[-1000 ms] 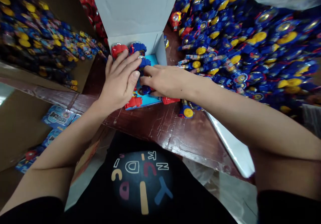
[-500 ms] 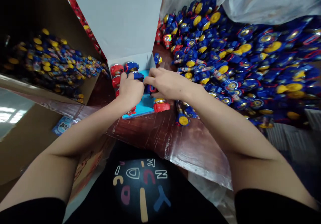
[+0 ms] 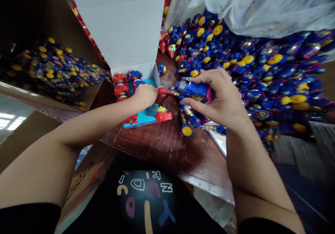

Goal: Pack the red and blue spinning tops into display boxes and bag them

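Observation:
My right hand (image 3: 218,99) is closed around a blue toy (image 3: 195,89) with a red trim, lifted just above the dark wooden table (image 3: 167,146). My left hand (image 3: 145,95) rests inside a small white box (image 3: 136,45) with a blue base, its fingers on a red toy (image 3: 162,94) at the box's right edge. Red and blue toys (image 3: 125,82) stand in rows at the back of the box. Another red toy (image 3: 163,115) lies beside the box's front corner.
A big heap of blue and yellow toys (image 3: 251,73) fills the right side, under clear plastic sheeting (image 3: 256,7). A cardboard carton (image 3: 52,70) on the left holds more such toys. Loose blue toys (image 3: 185,122) lie below my right hand.
My right hand left the box, went right and took up a blue toy from the pile. My left hand stayed in the box and shifted onto a red toy. The view tilted down.

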The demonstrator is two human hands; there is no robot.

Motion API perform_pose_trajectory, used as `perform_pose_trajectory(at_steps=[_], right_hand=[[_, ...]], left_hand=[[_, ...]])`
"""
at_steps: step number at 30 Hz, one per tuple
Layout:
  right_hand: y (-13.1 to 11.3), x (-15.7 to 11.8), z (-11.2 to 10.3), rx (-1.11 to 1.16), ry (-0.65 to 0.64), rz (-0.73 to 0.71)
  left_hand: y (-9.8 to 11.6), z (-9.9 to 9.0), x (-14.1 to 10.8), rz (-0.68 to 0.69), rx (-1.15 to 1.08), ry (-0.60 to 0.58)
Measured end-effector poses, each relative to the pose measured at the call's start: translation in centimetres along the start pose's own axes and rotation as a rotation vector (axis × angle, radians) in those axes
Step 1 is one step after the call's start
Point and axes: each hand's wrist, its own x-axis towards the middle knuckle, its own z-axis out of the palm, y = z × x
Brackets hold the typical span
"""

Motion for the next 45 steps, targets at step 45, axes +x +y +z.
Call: perform_pose_trajectory(at_steps=[45], right_hand=[[-4.2,7.5,8.6,-0.46,-0.708,-0.276]], left_hand=[[-11.9,0.0,-4.2,0.227,-0.318,0.396]])
